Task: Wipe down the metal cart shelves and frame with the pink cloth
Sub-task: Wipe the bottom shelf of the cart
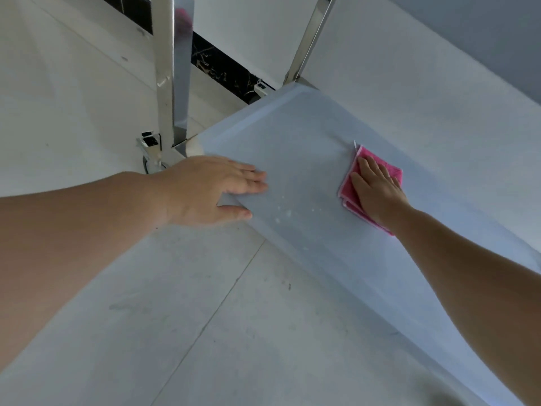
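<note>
A pale grey tiled floor (73, 83) fills the left side, crossed by thin grout lines. The bare left forearm reaches in from the left edge. Above it stands a shiny square-section steel cart post (171, 68), upright, with a small metal bracket fitting (150, 148) at its foot beside the shelf corner. A black marble-patterned strip (222, 71) runs along the floor behind the post.

The left hand (210, 186) rests on the near corner of the flat pale blue-grey metal cart shelf (307, 159). Its grip is flat, with the fingers straight and close together on the shelf top and the thumb lying along the shelf's front edge; it holds nothing. Just right of the thumb, a scatter of small white specks (284, 212) sits on the shelf surface.

Further right, a folded bright pink cloth with a pale edge (386, 168) lies on the shelf near its far long edge. The right hand (377, 191) presses down on top of it, the grip flat with the fingers straight and slightly spread, covering the middle of the cloth. A second steel post (313, 39) rises at the shelf's far corner, in front of a plain white wall (439, 83).
</note>
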{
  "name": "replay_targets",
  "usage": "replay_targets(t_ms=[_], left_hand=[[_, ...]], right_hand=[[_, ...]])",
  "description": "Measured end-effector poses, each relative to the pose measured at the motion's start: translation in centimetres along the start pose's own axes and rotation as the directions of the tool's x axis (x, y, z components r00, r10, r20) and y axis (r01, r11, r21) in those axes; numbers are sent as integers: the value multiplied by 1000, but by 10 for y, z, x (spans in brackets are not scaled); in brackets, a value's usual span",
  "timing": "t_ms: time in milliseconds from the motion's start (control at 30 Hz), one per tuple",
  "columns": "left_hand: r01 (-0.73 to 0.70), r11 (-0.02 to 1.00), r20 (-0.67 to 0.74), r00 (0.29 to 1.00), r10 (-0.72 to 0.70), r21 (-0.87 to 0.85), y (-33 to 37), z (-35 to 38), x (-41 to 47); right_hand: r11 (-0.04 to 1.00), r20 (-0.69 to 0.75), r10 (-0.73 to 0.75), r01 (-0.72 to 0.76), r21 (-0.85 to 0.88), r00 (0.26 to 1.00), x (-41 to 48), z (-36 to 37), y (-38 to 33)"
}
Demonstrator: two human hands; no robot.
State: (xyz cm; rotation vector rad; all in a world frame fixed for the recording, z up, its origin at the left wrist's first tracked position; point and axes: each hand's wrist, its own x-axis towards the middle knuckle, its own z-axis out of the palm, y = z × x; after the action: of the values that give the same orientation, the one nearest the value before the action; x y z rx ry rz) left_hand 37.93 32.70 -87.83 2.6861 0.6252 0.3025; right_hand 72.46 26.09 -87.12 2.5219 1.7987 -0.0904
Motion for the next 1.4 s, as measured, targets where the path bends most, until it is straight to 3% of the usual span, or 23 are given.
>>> replay_targets(t_ms=[200, 400, 733, 1033, 1400], left_hand=[[-2, 1000, -35, 999, 2, -23, -2, 4, 1], [23, 1000, 42, 999, -22, -14, 0, 2, 1], [30, 1000, 35, 999, -30, -6, 2, 2, 3], [49, 998, 44, 998, -48, -31, 5, 1, 3], [62, 998, 42, 997, -64, 32, 11, 0, 2]], right_hand=[[997, 0, 82, -82, -2, 997, 44, 1, 12], [989, -32, 142, -141, 39, 989, 67, -5, 13], [974, -13, 221, -221, 44, 975, 85, -5, 7], [999, 22, 48, -47, -10, 999, 23, 9, -56], [998, 132, -49, 44, 36, 990, -92, -5, -141]])
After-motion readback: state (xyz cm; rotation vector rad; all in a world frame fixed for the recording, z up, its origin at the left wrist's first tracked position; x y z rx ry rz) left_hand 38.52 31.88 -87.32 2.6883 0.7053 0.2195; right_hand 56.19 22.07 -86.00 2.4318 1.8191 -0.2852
